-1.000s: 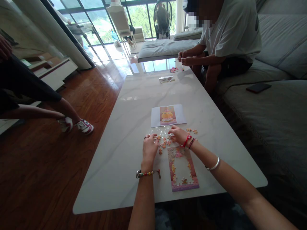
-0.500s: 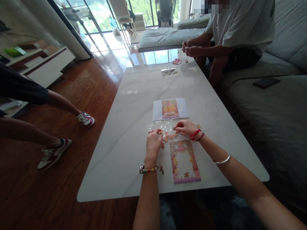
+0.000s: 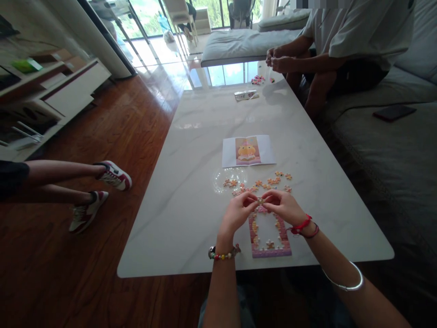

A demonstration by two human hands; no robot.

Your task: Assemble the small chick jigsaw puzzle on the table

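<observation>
My left hand (image 3: 239, 210) and my right hand (image 3: 284, 207) meet over the top of a partly assembled jigsaw puzzle (image 3: 271, 253). Both are closed in a pinch, fingertips together around a small puzzle piece (image 3: 260, 201); whether it is one piece or two joined I cannot tell. Below them, the puzzle shows a pink and purple border around an open middle, with its upper part covered by my hands. Just beyond my fingers, several loose orange and pink puzzle pieces (image 3: 258, 183) lie scattered. Farther back rests a folded picture sheet (image 3: 248, 151) with an orange figure.
The white marble table (image 3: 177, 191) carries a small packet (image 3: 246, 95) and another pile of pieces (image 3: 257, 80) at its far end. A seated person (image 3: 355, 41) is at the far right on the grey sofa (image 3: 372, 146). Another person's legs (image 3: 64, 175) are at left.
My hands have come together from apart, moving from the loose pieces to the puzzle's top edge, each bringing a piece. The person at left has shifted their feet. The view has tilted slightly.
</observation>
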